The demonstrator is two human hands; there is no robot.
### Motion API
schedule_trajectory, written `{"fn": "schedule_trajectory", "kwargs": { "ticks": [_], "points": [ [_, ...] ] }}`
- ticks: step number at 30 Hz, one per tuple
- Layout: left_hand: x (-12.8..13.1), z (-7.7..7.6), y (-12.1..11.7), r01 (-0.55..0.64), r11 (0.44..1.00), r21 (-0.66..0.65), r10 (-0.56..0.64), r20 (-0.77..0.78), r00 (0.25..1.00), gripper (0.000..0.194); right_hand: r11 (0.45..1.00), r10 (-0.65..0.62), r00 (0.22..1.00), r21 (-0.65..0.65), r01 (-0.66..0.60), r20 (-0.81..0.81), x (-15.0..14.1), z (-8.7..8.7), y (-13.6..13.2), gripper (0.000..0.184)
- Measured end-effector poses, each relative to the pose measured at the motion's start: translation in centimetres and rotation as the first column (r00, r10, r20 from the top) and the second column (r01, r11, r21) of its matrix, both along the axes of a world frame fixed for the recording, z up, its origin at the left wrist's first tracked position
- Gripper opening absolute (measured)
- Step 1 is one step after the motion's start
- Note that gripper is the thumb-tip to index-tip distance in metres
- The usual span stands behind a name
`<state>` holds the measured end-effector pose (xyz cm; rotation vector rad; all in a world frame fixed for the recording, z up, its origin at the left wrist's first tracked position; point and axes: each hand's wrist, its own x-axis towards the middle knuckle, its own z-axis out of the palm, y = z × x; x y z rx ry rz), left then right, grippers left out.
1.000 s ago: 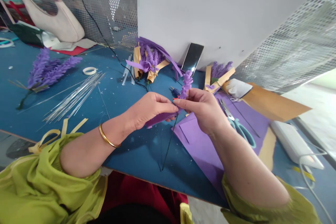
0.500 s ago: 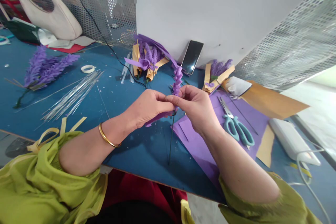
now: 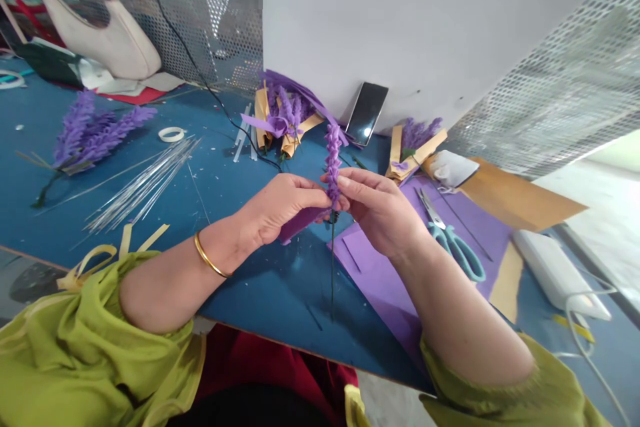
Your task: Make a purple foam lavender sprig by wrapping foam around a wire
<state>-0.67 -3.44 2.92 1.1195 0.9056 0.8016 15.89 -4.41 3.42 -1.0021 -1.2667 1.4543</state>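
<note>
An upright purple paper lavender flower [image 3: 333, 157] stands between my two hands, its thin dark stem [image 3: 333, 260] hanging below them. My left hand [image 3: 295, 203] pinches the lower end of the bloom, and a purple paper strip [image 3: 300, 223] trails under that palm. From the other side, my right hand [image 3: 383, 210] is closed with thumb and finger on the flower. The exact contact of some fingertips is hidden behind the petals.
Blue-handled scissors [image 3: 453, 240] lie on purple paper sheets [image 3: 380, 280] at right. Several wires [image 3: 145, 180], a tape roll [image 3: 171, 134] and finished lavender sprigs [image 3: 95, 130] are at left. A phone [image 3: 367, 113] leans against the white board; small wrapped bouquets [image 3: 285, 117] stand behind.
My right thumb and fingers have shifted off my left thumb and up along the flower, so more of the bloom shows. The stem has swung to nearly vertical.
</note>
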Motion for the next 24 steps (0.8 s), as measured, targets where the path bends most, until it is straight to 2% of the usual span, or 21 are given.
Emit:
{"fn": "schedule_trajectory", "kwargs": {
  "ticks": [3,9,16,24],
  "points": [
    [0.0,-0.1,-0.1,-0.01,0.999,-0.04,0.01,0.0,1.0,0.006,0.999,0.046,0.999,-0.028,-0.047,-0.03,0.5,-0.2,0.3,0.022],
    [-0.2,0.4,-0.2,0.041,0.998,-0.041,-0.041,0.014,0.999,0.008,0.993,0.122,0.992,0.009,-0.121,-0.028,1.5,-0.3,0.7,0.018],
    [-0.6,0.5,0.0,0.104,0.994,-0.037,-0.103,0.029,0.994,0.021,0.998,0.048,0.996,-0.03,-0.051,-0.078,1.6,-0.1,1.0,0.025],
    [-0.3,0.8,-0.4,0.069,0.998,0.013,-0.068,-0.071,0.995,0.021,1.0,0.027,0.998,-0.006,-0.027,-0.065,1.2,0.0,0.8,0.027]
  ]
}}
